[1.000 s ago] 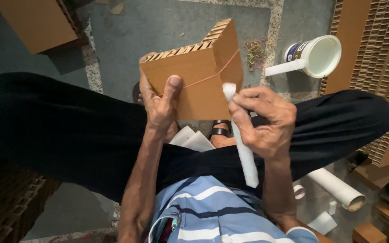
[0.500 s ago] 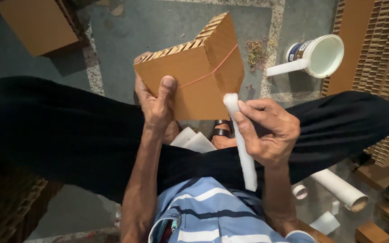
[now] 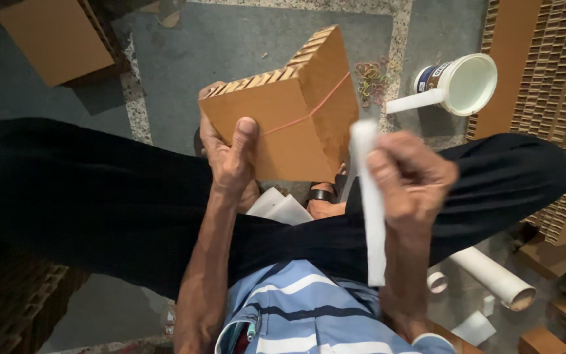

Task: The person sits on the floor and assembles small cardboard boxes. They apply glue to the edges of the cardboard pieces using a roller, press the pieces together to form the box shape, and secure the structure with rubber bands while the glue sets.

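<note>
The right hand [image 3: 411, 180] clenched a smooth white strip [image 3: 371, 203] upright, just beside the block. The left hand [image 3: 230, 160] gripped a corrugated cardboard block [image 3: 289, 115], rubber-banded, above the lap. Beyond, a white tub [image 3: 466, 82] stood on speckled floor [image 3: 230, 46].

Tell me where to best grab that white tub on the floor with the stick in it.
Grip the white tub around its round side wall, probably from the far side, opposite the white stick. It lies tipped, its open mouth facing the camera, and the stick juts out over the near rim.
</note>
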